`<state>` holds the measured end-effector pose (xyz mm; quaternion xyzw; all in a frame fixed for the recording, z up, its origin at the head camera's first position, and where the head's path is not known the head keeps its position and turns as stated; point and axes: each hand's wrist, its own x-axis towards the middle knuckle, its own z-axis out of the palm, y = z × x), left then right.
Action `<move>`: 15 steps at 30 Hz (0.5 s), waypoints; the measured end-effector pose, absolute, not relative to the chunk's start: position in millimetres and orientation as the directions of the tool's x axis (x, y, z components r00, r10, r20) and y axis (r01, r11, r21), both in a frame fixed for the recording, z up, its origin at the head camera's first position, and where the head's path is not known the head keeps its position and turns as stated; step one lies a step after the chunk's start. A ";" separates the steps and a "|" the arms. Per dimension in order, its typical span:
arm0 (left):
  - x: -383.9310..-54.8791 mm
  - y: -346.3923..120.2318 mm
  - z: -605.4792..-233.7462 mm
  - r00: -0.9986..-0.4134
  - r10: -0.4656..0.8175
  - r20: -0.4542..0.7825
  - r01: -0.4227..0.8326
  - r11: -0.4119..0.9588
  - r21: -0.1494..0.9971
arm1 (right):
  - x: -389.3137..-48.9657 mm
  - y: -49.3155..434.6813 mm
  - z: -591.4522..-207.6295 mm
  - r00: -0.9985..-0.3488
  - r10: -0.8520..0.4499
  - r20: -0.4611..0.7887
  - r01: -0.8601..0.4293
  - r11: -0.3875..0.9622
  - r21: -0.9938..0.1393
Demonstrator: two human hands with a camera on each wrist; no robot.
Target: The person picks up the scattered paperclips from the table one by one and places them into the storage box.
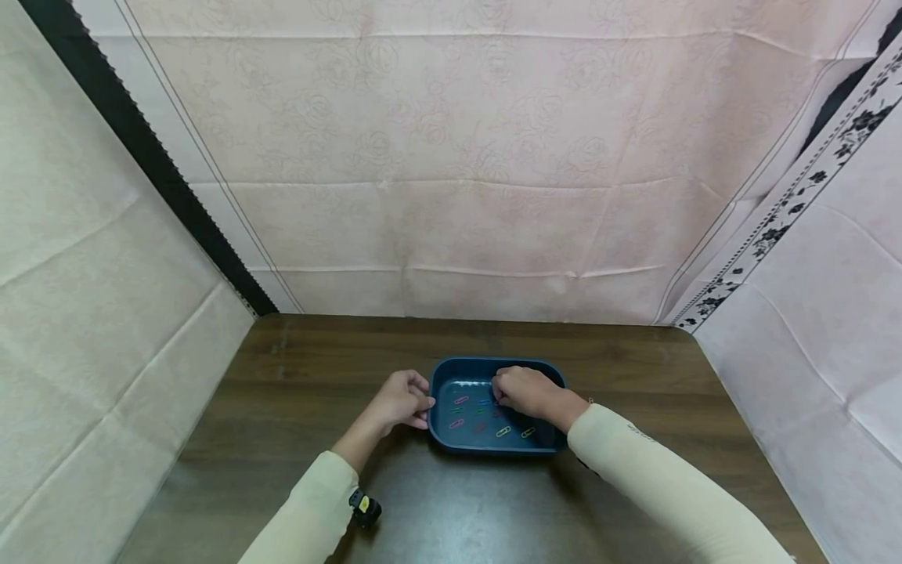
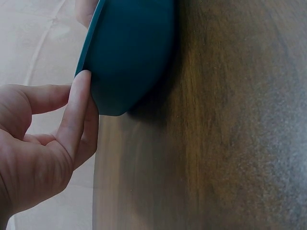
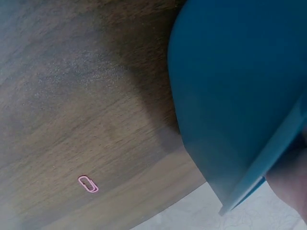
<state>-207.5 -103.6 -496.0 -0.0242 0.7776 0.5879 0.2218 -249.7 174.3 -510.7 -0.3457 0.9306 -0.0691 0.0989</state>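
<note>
A dark blue tray (image 1: 493, 450) stands on the wooden table with several small paper clips scattered over its floor. Among them are a pink paper clip (image 1: 461, 400), a blue paper clip (image 1: 483, 402) and a yellow paper clip (image 1: 503, 432). My left hand (image 1: 402, 403) pinches the tray's left rim between thumb and fingers, also plain in the left wrist view. Over the right wall reaches my right hand (image 1: 528, 392), fingers bent down toward the tray floor. Whether its fingertips hold a clip cannot be made out. In the right wrist view the tray wall hides most of that hand.
A pink paper clip (image 3: 88, 184) lies on the table outside the tray, seen in the right wrist view. The brown wooden table (image 1: 317, 368) ends at a pale patterned cloth (image 1: 458, 157) hung behind it. More cloth hangs along the left and right sides.
</note>
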 end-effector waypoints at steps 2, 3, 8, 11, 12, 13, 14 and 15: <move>-207.4 -103.7 -496.4 -0.901 0.224 -0.370 -0.295 0.307 0.905 | -249.2 175.1 -510.3 -0.739 -0.661 -0.133 -0.634 0.748 -0.195; -207.2 -103.8 -496.5 -0.903 0.228 -0.364 -0.286 0.312 0.906 | -248.9 175.6 -509.7 -0.736 -0.664 -0.131 -0.638 0.745 -0.195; -208.2 -103.7 -497.8 -0.903 0.223 -0.367 -0.291 0.308 0.906 | -247.0 178.1 -505.1 -0.732 -0.669 -0.125 -0.638 0.738 -0.220; -208.9 -103.6 -498.8 -0.903 0.218 -0.371 -0.298 0.307 0.904 | -246.3 180.1 -502.5 -0.738 -0.664 -0.121 -0.627 0.741 -0.239; -209.0 -103.7 -498.9 -0.903 0.217 -0.372 -0.298 0.308 0.904 | -246.2 180.6 -501.6 -0.740 -0.661 -0.121 -0.624 0.743 -0.243; -209.0 -103.6 -498.6 -0.903 0.217 -0.372 -0.298 0.309 0.903 | -246.0 181.1 -500.9 -0.739 -0.663 -0.117 -0.625 0.740 -0.248; -209.2 -103.7 -498.7 -0.903 0.216 -0.372 -0.297 0.310 0.903 | -245.5 181.6 -500.0 -0.738 -0.665 -0.115 -0.627 0.738 -0.251; -209.5 -103.6 -498.8 -0.903 0.214 -0.372 -0.298 0.311 0.902 | -245.1 182.2 -499.2 -0.736 -0.668 -0.113 -0.629 0.736 -0.251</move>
